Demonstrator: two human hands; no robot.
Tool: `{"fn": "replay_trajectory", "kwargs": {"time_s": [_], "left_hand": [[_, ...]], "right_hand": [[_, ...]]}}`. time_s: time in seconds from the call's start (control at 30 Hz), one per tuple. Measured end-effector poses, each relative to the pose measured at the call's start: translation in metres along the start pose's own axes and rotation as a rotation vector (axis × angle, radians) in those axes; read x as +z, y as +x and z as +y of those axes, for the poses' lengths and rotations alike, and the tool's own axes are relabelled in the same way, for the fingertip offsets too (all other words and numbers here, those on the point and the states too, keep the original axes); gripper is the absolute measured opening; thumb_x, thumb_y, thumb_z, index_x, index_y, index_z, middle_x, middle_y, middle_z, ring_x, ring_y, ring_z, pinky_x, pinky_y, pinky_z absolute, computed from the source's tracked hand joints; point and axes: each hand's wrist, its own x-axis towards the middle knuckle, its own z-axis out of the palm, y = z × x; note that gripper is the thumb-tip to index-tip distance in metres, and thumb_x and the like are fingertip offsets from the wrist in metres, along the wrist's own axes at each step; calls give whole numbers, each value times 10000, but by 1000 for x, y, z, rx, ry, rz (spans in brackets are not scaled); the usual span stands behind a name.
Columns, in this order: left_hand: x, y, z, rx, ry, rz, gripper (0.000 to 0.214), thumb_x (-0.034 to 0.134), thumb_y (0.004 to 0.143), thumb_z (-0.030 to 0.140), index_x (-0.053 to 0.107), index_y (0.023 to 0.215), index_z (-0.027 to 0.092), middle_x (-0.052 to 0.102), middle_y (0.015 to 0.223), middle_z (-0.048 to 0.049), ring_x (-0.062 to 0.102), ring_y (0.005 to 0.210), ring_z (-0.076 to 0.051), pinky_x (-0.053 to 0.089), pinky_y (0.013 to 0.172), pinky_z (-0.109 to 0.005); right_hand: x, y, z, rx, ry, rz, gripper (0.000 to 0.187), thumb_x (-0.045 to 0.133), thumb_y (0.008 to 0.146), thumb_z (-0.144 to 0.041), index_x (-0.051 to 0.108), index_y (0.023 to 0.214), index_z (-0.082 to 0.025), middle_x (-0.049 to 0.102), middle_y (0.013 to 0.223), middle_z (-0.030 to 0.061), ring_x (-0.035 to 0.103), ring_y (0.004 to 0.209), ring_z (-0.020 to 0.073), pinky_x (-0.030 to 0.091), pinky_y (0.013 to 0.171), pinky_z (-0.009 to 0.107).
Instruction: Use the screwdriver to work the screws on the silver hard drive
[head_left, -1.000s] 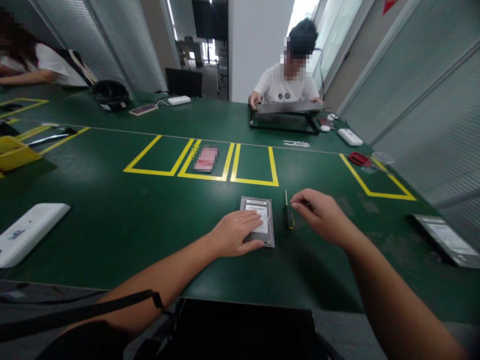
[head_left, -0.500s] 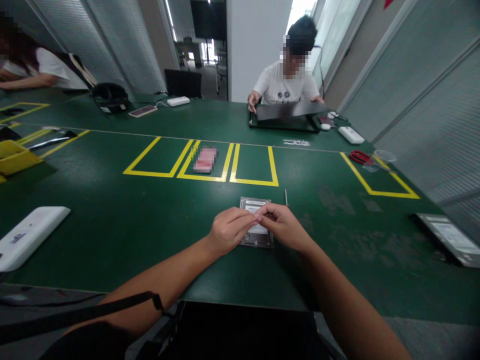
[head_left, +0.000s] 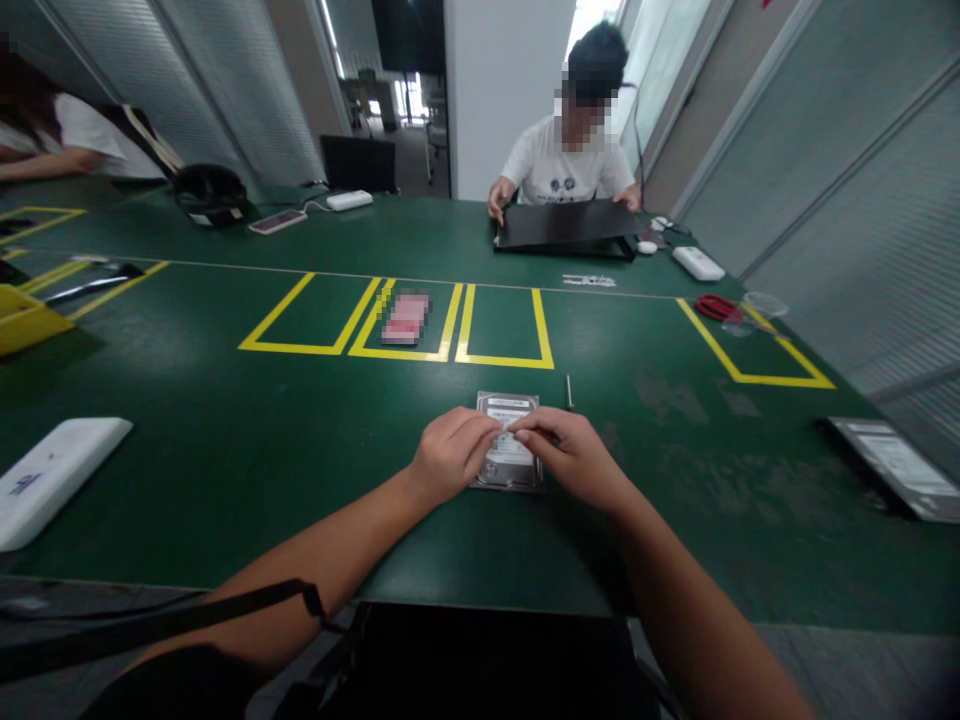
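In the lower middle of the frame, the left hand (head_left: 454, 452) and the right hand (head_left: 566, 450) are facing each other over a hard drive (head_left: 510, 470), which is lying on the green table (head_left: 360, 410) at centre. Each hand is bringing thumb and fingertips near together (whether either is pinching something small, or touching the drive, I cannot tell). Between the two sets of fingertips a narrow gap is showing.

Half a second earlier those fingertips were meeting; a second ago the left hand was lying flat on the drive, and the right was hovering beside the screwdriver (head_left: 568, 390). Now the right hand is hiding the screwdriver's handle, leaving the shaft showing. At upper right, a co-worker (head_left: 574, 165) is holding a dark panel (head_left: 566, 224), its face now tipping more toward the camera than a second ago.

Counting: one screwdriver is lying at centre, and a second hard drive (head_left: 904, 465) is resting at the right edge. Three yellow tape outlines (head_left: 292, 349) are standing in a row above centre, the middle one framing one pink object (head_left: 405, 318).
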Motion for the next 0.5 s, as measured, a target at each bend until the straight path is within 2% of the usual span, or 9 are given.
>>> {"fn": "replay_trajectory", "kwargs": {"time_s": [0.13,0.2,0.27,0.37,0.5], "left_hand": [[1,2,2,-89,-55,-13,88,568,949,174,649,980,156,710,878,-58,667,808,-148,566,769,-275],[1,4,4,-120,-82,-3,86,564,944,186,645,951,159,698,836,-45,654,760,-137,552,719,-260],[1,4,6,-135,-112,3,84,567,927,186,645,911,160,688,801,-34,643,719,-130,533,675,-250],[1,3,7,-136,-140,8,76,575,895,172,650,885,163,686,780,-22,641,691,-121,518,649,-243],[0,2,6,-132,-145,28,64,591,878,178,654,888,170,700,774,-12,647,667,-115,527,648,-242]], "right_hand": [[-13,-4,15,184,-612,216,180,547,953,-279,594,828,-159,586,840,48,525,800,165,367,722,266],[-18,-6,21,304,-775,254,182,565,971,-301,561,855,-161,577,882,52,532,834,177,369,733,273],[-19,-7,25,430,-839,210,171,599,971,-322,547,967,-159,580,963,63,555,890,194,385,748,279],[-16,-8,23,588,-850,93,287,626,968,-365,497,1112,-152,573,1082,96,584,981,232,413,759,291],[-17,-11,16,691,-864,18,322,589,991,-420,476,1123,-148,569,1119,117,614,992,260,444,754,311]]}}
